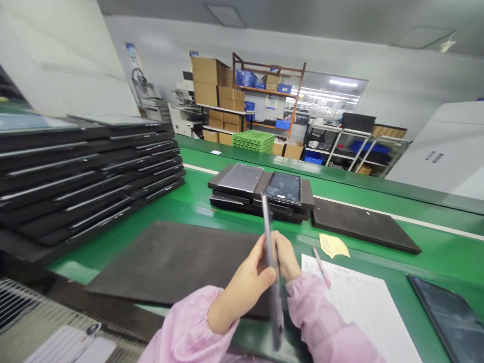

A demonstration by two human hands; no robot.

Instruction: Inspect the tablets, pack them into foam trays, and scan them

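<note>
A left hand [242,287] and a right hand [286,256], in pink sleeves [196,325], clamp a tablet [276,307] between them, one on each side, its thin edge toward the viewer. Below and left of the hands, a dark foam sheet [170,262] lies on a green workbench [196,199]. Just beyond them, a dark-screened tablet [284,187] and a grey one [242,177] top stacked foam trays [230,201]. Right of the hands are a yellow sticky note [333,245], a pen [322,267], written paper [370,307] and another tablet [449,315]. Well left, a tall stack of foam trays [86,166] rises.

A slab [275,297] is before the tray pile [307,193], with a mat [181,262] to its left and paper [365,310] right.
</note>
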